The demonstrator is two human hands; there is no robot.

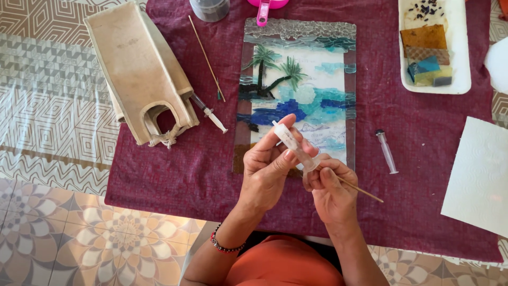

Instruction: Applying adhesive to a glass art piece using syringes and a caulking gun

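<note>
At frame centre we pinch a clear syringe (pixel 292 144) in our left hand (pixel 270 169), our right hand (pixel 330 189) gripping its lower end plus a stick (pixel 360 189), above the glass panel (pixel 299 90), likely for steadiness.

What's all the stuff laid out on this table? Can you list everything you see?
Cloth: one, dark red, spread over the patterned table.
Glass picture: one, palm trees and blue sea, centre of the cloth.
Canvas bag: one, beige, lying upper left.
Spare syringe: one, clear, beside the bag.
Long stick: one, wooden, right of the bag.
Plunger: one, clear, right of the picture.
Tray: one, white, upper right, holding brown, blue and yellow pieces.
Paper towel: one, white, right edge.
Jar: one, grey, top edge.
Pink tool: one, top edge.
Left hand: holds a clear syringe barrel.
Right hand: holds a thin stick at the barrel's end.
</note>
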